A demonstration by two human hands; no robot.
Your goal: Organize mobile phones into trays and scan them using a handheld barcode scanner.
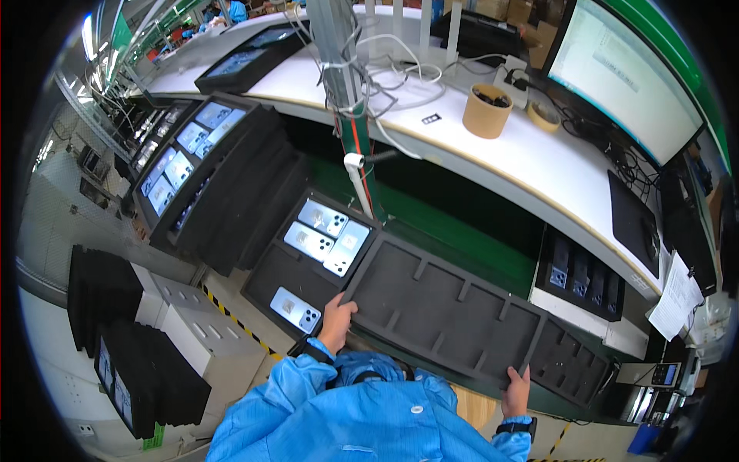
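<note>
- Between both hands lay an empty dark foam tray (443,308) with rows of moulded pockets, tilted across the green belt (462,231).
- At its near-left corner, the left hand (336,322) gripped the edge, fingers curled over the top and thumb presumably underneath, though that side was hidden.
- At the near-right edge, the right hand (516,391) pinched the rim, fingertips on top; a dark wristband (514,426) sat at that wrist.
- Both arms wore blue sleeves (308,400).
- Just left of the left hand sat a second foam tray (271,266) holding 4 pale phones: 1 phone (295,309) lay close beside the left hand, and 3 more (327,233) lay farther out beyond it.
- Farther left and beyond, a stack of dark trays (231,185) carried more phones in its top layer.
- Well beyond the hands, on the white shelf (539,162), stood a brown cardboard tube (486,110) and a roll of tape (544,115).
- Beyond the right hand, a lit monitor (623,73) leaned over the shelf.
- Left of the left arm, black foam sheets (150,377) stood on edge beside white boxes (200,331).
</note>
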